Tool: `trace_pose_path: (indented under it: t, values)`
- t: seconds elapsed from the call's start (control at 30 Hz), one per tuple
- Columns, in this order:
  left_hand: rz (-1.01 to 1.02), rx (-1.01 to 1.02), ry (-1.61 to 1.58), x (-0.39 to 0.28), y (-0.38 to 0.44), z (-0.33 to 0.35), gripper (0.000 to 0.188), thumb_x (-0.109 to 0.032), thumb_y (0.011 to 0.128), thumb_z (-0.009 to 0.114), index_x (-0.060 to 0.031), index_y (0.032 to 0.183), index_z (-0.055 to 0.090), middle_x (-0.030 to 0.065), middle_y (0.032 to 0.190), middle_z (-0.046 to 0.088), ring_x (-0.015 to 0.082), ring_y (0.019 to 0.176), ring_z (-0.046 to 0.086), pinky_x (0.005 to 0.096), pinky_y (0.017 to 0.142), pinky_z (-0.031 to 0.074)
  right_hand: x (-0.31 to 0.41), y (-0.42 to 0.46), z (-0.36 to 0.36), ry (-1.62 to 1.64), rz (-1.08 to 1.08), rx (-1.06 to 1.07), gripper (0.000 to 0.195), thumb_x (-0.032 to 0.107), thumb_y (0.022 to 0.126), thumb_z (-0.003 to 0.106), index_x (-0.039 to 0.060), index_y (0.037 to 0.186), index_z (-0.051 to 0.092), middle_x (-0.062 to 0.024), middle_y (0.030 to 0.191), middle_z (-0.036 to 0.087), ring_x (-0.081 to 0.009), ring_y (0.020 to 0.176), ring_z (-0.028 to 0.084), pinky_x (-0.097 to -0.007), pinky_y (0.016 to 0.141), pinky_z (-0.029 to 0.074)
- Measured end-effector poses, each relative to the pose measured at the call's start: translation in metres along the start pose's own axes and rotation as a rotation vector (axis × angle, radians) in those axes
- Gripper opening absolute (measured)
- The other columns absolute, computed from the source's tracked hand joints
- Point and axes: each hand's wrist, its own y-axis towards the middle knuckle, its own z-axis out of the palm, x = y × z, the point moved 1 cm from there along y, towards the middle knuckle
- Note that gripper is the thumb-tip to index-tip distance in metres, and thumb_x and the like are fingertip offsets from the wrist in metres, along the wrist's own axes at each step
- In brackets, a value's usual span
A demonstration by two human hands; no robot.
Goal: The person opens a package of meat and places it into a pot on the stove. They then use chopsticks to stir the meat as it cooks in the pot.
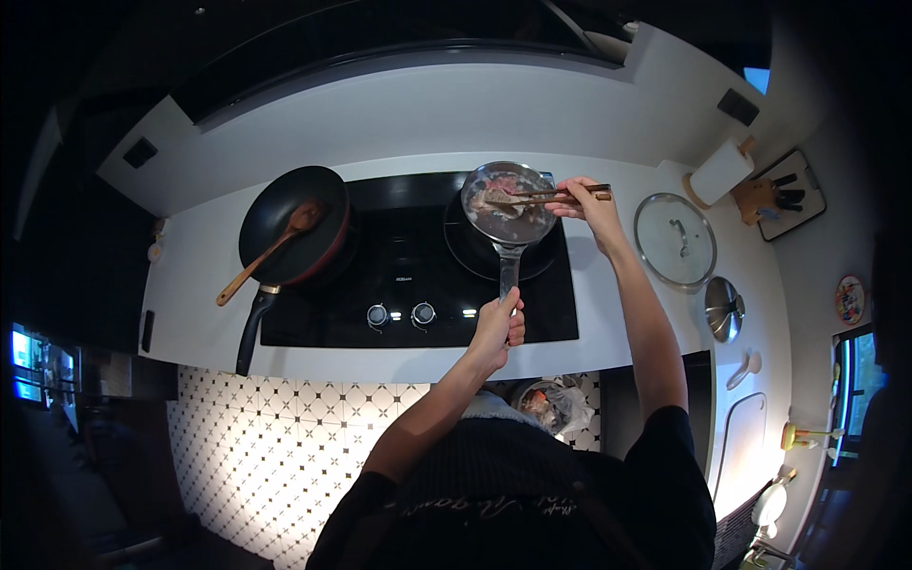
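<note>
My left hand (pixel 499 324) is closed around the handle of a saucepan (pixel 509 260) above the right burner of the black glass cooktop (pixel 399 249). In the saucepan, pieces of meat (pixel 502 196), partly pink and partly greyish, lie in cloudy liquid. My right hand (pixel 586 203) grips a pair of wooden chopsticks (pixel 563 194), whose tips are at the meat. On the left burner sits a black wok (pixel 285 192) with a red outside, and a wooden spatula (pixel 267 260) rests across its rim.
Right of the cooktop lie a glass lid (pixel 659 242), a steel lid (pixel 724 310), a white spoon (pixel 744 369) and a cutting board (pixel 741 442). Behind them stand a paper towel roll (pixel 723 171) and a knife block (pixel 759 201). The wok's handle (pixel 253 331) reaches over the counter's front edge.
</note>
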Motion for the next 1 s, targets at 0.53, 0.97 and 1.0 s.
trace_pose_path:
  t: [0.53, 0.97, 1.0]
  values:
    - [0.02, 0.002, 0.004, -0.001, -0.001, 0.0, 0.029, -0.037, 0.101, 0.058, -0.0119, 0.089, 0.048, -0.0067, 0.059, 0.036, 0.004, 0.046, 0.031, 0.0208, 0.043, 0.024, 0.001, 0.025, 0.029, -0.248, -0.162, 0.127, 0.037, 0.029, 0.101, 0.059, -0.0054, 0.087, 0.065, -0.0103, 0.076, 0.069, -0.0176, 0.066, 0.072, -0.024, 0.057, 0.056]
    - [0.015, 0.001, -0.001, 0.004, 0.003, -0.002, 0.03, -0.038, 0.1, 0.059, -0.0117, 0.091, 0.048, -0.0063, 0.058, 0.036, 0.0047, 0.046, 0.032, 0.0218, 0.043, 0.023, -0.001, 0.03, 0.005, -0.044, -0.088, -0.103, 0.042, 0.03, 0.102, 0.055, -0.0082, 0.087, 0.06, -0.0185, 0.077, 0.069, -0.0249, 0.065, 0.073, -0.0259, 0.056, 0.06]
    - [0.012, -0.003, 0.001, 0.004, 0.003, -0.002, 0.03, -0.038, 0.1, 0.059, -0.0117, 0.091, 0.048, -0.0063, 0.058, 0.036, 0.0048, 0.046, 0.031, 0.0218, 0.043, 0.023, -0.001, 0.028, 0.005, -0.03, -0.087, -0.113, 0.041, 0.03, 0.102, 0.055, -0.0085, 0.087, 0.06, -0.0184, 0.077, 0.068, -0.0254, 0.064, 0.073, -0.0259, 0.055, 0.06]
